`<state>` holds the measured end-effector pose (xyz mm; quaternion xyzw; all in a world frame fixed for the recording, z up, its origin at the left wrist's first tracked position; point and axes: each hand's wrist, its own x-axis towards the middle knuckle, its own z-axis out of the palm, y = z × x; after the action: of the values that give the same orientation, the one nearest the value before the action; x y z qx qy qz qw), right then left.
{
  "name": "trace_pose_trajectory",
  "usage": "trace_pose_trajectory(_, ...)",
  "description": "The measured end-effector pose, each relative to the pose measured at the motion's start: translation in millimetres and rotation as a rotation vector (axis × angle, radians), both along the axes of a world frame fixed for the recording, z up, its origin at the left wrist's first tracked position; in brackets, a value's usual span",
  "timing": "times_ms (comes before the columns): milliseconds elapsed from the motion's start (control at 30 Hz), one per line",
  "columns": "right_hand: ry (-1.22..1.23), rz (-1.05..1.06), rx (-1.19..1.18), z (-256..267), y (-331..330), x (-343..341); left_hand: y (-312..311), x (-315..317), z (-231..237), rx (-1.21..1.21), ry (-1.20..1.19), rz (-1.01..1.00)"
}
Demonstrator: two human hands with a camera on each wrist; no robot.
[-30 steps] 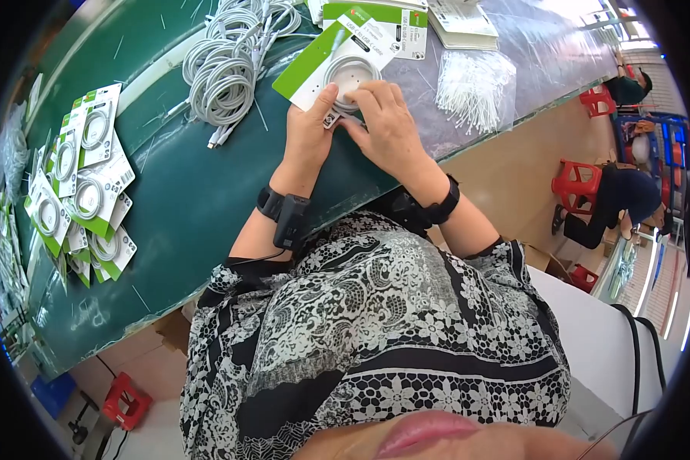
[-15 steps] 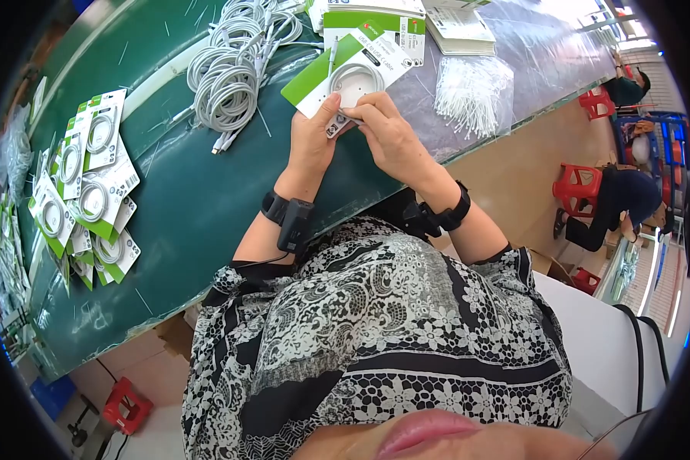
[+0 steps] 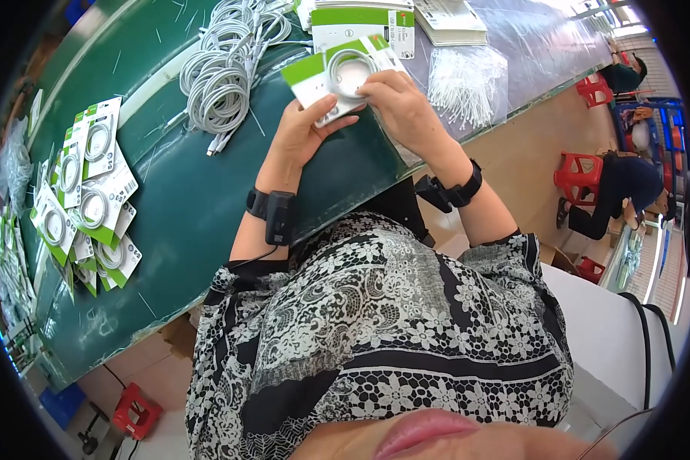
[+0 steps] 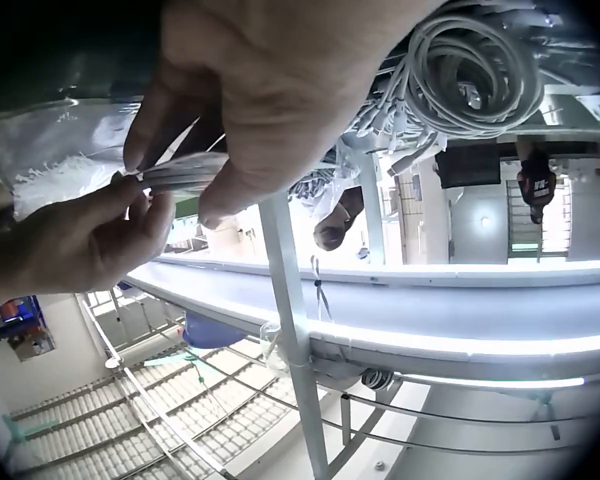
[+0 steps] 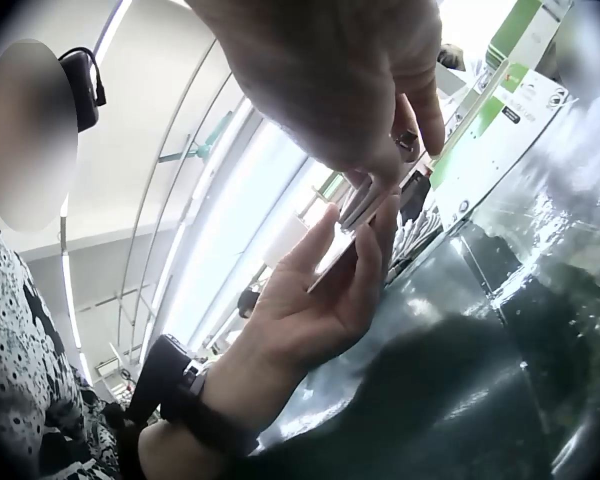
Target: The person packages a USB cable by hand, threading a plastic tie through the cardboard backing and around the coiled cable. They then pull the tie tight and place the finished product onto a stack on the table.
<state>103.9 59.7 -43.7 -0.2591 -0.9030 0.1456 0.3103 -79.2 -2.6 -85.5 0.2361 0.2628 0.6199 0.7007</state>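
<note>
A green and white cable card is held over the table's near side, with a coiled white cable lying against its face. My left hand grips the card's lower left, thumb on its front and fingers behind. Thumb and fingertips of my right hand pinch the coil and card at the right edge. In the left wrist view the left hand and the right hand meet at the card's edge. The right wrist view shows the left hand under the card, partly hidden by the right hand.
Loose cable coils lie beyond the left hand. Packed cable cards are piled at the left. Behind are stacked cards, a white stack and a bag of white ties. A person sits at the right.
The card has tilted and turned in the hands. My right hand has moved a little to the right, and the left hand's fingers now show below the card.
</note>
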Motion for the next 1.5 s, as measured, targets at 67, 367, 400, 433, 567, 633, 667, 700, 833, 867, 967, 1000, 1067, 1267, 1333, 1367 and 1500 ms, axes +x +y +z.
trace_pose_trajectory(67,0.032,-0.031,-0.007,-1.5,0.5,0.6,2.5,0.8,0.7,0.107,-0.105,-0.096)
trace_pose_trajectory(367,0.174,-0.031,-0.206,-19.0,-9.4,-8.0,3.1,12.0,-27.4,-0.006,0.066,0.086)
trace_pose_trajectory(400,0.163,-0.016,-0.183,-16.7,-9.6,-6.7,3.0,10.3,-28.2,0.01,0.075,0.105)
trace_pose_trajectory(433,0.152,-0.002,-0.159,-14.8,-9.6,-6.1,3.0,8.8,-29.0,0.027,0.085,0.124)
trace_pose_trajectory(567,0.155,-0.024,-0.127,-11.2,-15.9,-5.0,2.4,12.8,-26.0,0.025,0.073,0.183)
trace_pose_trajectory(633,0.175,-0.031,-0.12,-11.4,-17.9,-3.9,-0.7,17.2,-24.9,0.013,0.064,0.201)
trace_pose_trajectory(667,0.189,-0.031,-0.113,-11.7,-18.0,-4.0,-2.5,19.8,-21.1,0.039,0.195,0.243)
trace_pose_trajectory(700,0.203,-0.031,-0.107,-12.2,-17.5,-4.4,-4.1,22.0,-17.0,0.065,0.324,0.287)
trace_pose_trajectory(833,0.333,-0.025,0.004,-24.2,-16.1,-1.6,-9.6,26.9,-6.8,0.269,0.62,0.398)
trace_pose_trajectory(867,0.331,-0.033,0.002,-25.0,-16.0,0.5,-10.2,29.0,-6.7,0.355,0.701,0.43)
trace_pose_trajectory(967,0.329,-0.024,0.032,-27.4,-15.2,2.6,-9.9,27.3,-14.5,0.405,0.799,0.422)
trace_pose_trajectory(1000,0.332,-0.023,0.031,-27.9,-14.5,2.0,-9.9,25.7,-14.4,0.43,0.852,0.425)
trace_pose_trajectory(1067,0.329,-0.019,0.049,-28.4,-13.7,2.0,-11.3,26.4,-13.8,0.38,0.797,0.421)
trace_pose_trajectory(1267,0.303,-0.084,0.138,-13.7,-18.5,4.1,-10.6,30.3,-11.1,0.174,0.53,0.362)
trace_pose_trajectory(1333,0.244,-0.049,0.139,-15.8,-13.5,7.2,-8.3,36.4,-6.8,0.154,0.43,0.364)
trace_pose_trajectory(1367,0.213,-0.036,0.138,-17.3,-11.6,7.9,-6.8,40.4,-3.6,0.136,0.326,0.361)
trace_pose_trajectory(1500,0.301,0.006,-0.039,-24.1,-7.9,4.7,-3.6,32.6,-14.7,0.069,0.234,0.309)
